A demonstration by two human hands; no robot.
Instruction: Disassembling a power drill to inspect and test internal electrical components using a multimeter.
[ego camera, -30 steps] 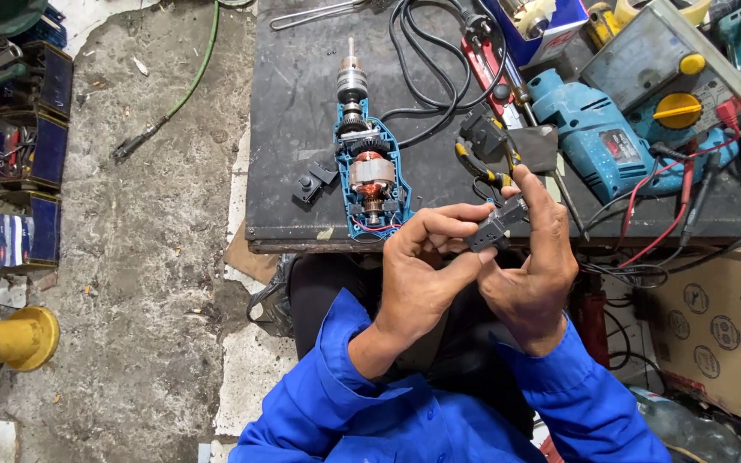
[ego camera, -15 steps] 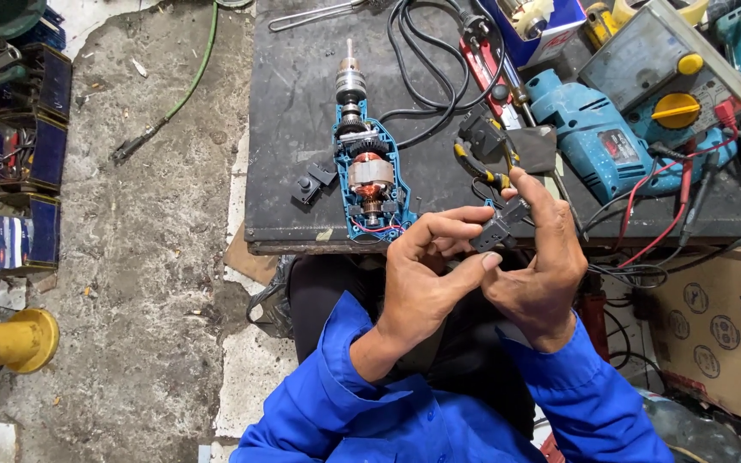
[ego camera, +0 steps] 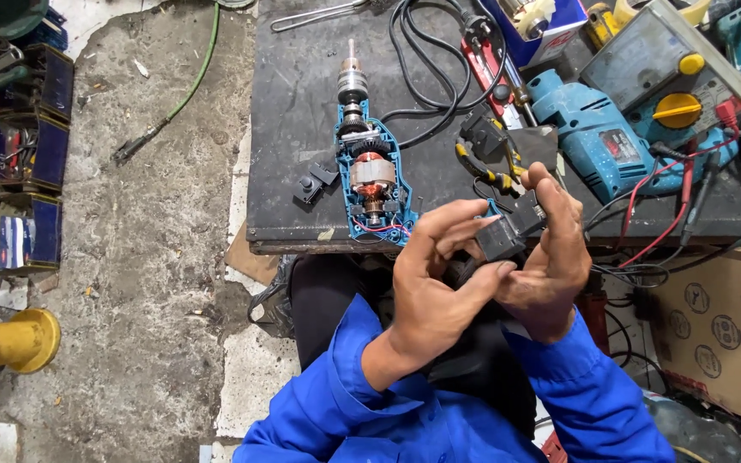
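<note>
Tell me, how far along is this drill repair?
Done: the drill lies opened on the bench, its cover off and motor bare. In hand: the left hand and right hand together hold a small black switch part. Left: the part is not in the drill, which is not closed.

switch [ego camera: 508,233] half hidden by hands [ego camera: 482,283] — multimeter [ego camera: 671,77] cropped

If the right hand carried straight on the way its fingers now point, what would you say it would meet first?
The right hand points up the picture, toward the bench. It holds the black switch part with the left hand. Beyond its fingertips, the first thing is probably the yellow-handled pliers on the bench; depth is unclear.
</note>
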